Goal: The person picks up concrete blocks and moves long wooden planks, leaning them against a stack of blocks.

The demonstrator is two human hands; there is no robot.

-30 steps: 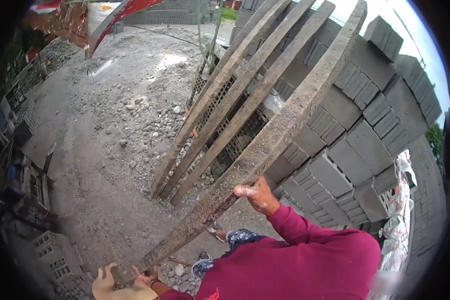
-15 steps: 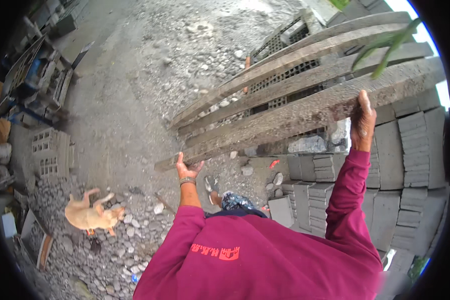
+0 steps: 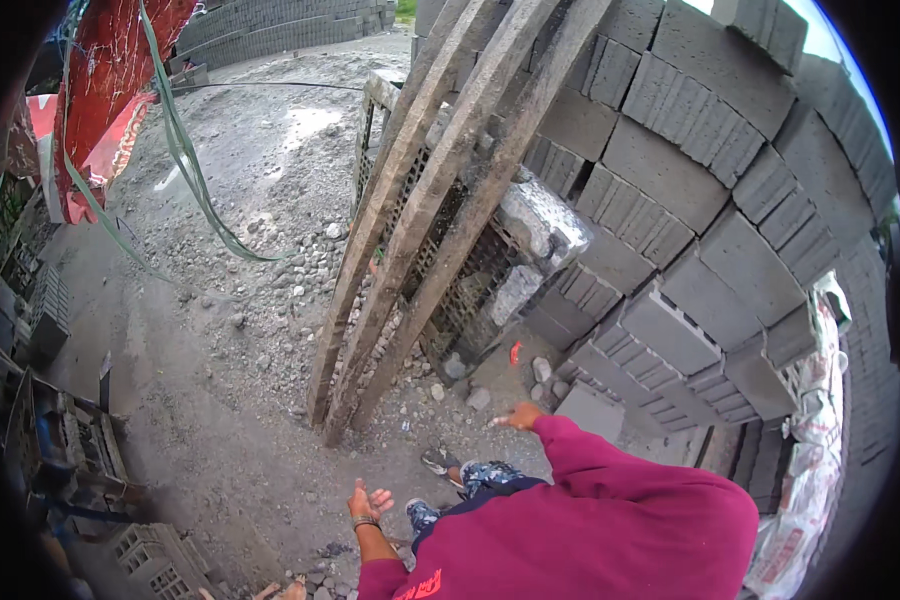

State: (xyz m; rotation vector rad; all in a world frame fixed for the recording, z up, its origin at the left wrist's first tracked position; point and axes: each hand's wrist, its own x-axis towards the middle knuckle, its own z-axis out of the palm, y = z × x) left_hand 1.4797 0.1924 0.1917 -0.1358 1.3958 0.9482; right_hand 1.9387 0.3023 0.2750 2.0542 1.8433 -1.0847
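Three long weathered wooden planks (image 3: 445, 215) stand on end, leaning against a stack of plastic crates and block rubble. My left hand (image 3: 370, 502) is below their lower ends, palm turned up and fingers spread, holding nothing. My right hand (image 3: 518, 416) is to the right of the planks' feet, over the ground, with fingers stretched to the left and nothing visible in it. Neither hand touches the wood. Black lattice crates (image 3: 460, 275) show behind the planks, with a broken pale concrete lump (image 3: 542, 222) on them.
Stacked grey hollow blocks (image 3: 670, 185) form a wall at the right, beside a white sack (image 3: 805, 470). Loose stones (image 3: 478, 398) lie near my feet. Green straps (image 3: 185, 150) and red cloth (image 3: 110, 90) hang at upper left. Blocks (image 3: 160, 560) and a metal-and-wood frame (image 3: 65, 440) stand lower left.
Both hands have let go of the plank they held and come down, lower and nearer my body. The planks now appear more upright. My view has turned toward the block wall.
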